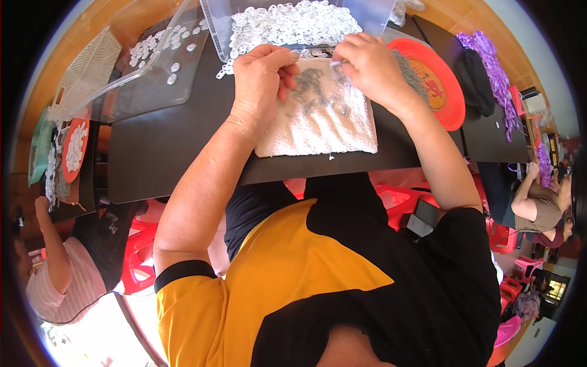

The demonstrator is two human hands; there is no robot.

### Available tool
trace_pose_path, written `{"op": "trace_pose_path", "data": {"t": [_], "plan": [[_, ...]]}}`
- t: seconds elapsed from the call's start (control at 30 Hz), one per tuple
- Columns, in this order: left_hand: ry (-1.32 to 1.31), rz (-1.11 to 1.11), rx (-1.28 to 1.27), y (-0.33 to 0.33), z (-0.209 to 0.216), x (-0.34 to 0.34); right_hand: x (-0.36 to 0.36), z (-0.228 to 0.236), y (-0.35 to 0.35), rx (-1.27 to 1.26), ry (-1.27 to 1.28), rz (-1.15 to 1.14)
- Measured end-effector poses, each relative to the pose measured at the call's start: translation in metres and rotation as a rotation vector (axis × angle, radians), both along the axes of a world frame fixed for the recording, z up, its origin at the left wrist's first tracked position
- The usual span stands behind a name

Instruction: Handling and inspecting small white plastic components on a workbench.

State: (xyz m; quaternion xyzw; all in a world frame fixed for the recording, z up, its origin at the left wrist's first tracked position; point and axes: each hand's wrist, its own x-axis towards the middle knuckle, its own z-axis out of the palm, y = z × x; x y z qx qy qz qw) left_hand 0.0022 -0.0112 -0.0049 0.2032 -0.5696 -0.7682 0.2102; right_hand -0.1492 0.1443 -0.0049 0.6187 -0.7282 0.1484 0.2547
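Note:
A white towel (330, 131) lies on the black table (165, 147) with several small grey metal pieces (312, 82) scattered on its far half. My left hand (260, 76) rests on the towel's left far corner, fingers curled with their tips pinched near the metal pieces. My right hand (367, 64) hovers at the towel's far right edge and pinches a small white ring (337, 63) between thumb and fingertips. Just beyond both hands lies a heap of white plastic rings (287, 24) in a clear tray.
A red round tray (443, 82) with grey pieces sits right of the towel. A clear lid (156, 67) with loose white rings and a mesh basket (85, 70) lie left. Purple items (495, 73) run along the right. Other people sit at lower left (67, 269) and right (541, 205).

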Motion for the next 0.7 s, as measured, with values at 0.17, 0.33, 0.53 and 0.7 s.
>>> {"op": "trace_pose_path", "data": {"t": [0.17,0.33,0.53,0.7], "plan": [[0.074,-0.019,0.044,0.003,0.006,0.002,0.027,0.025,-0.017,-0.319,-1.42,0.074],[0.155,0.008,0.09,0.006,0.007,0.001,0.046,0.03,-0.022,-0.342,-1.489,0.01],[0.135,0.012,0.075,0.004,0.007,0.004,0.068,0.036,-0.018,-0.445,-1.494,0.06],[0.113,-0.01,0.119,0.001,0.006,0.003,0.045,0.016,-0.017,-0.289,-1.301,-0.059]]}}
